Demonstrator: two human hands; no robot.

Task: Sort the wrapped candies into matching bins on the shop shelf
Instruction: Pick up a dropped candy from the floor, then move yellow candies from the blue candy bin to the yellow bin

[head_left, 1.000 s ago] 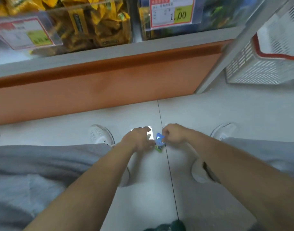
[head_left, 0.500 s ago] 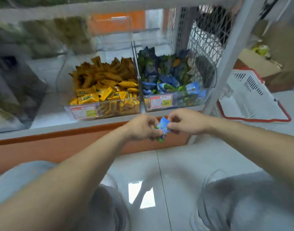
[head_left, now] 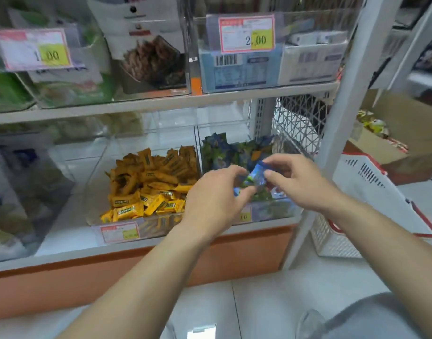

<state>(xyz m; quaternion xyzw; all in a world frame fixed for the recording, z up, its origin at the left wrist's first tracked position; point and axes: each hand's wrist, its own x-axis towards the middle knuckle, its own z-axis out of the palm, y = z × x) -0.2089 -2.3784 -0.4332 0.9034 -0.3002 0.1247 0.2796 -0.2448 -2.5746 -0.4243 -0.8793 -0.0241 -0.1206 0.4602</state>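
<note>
Two hands meet over the lower shelf point(head_left: 136, 250). The left hand point(head_left: 217, 201) and the right hand point(head_left: 300, 182) both pinch a blue wrapped candy point(head_left: 257, 173) between them. The right fingers point(head_left: 283, 165) are clamped on its upper edge with the thumb beneath, and the left fingers point(head_left: 234, 174) are curled onto its lower end. A green scrap shows just under it, but I cannot tell whether that is a second sweet or part of the same wrapper.

The candy hangs above the front of the blue-and-green bin point(head_left: 278, 211), the matching one, so the drop looks close.

The risks come from position and grip. The piece sits near the bin's front wall, so an early release could send it over the lip to the floor point(head_left: 308, 289). The yellow bin point(head_left: 161, 223) stands touching on the left, with only a thin clear divider between, and a leftward flick from the left hand could land the candy among the wrong sweets. With two hands on one slick wrapper, uneven letting-go could twist it sideways. The white basket point(head_left: 371, 192) stands well apart to the right and poses little threat.
</note>
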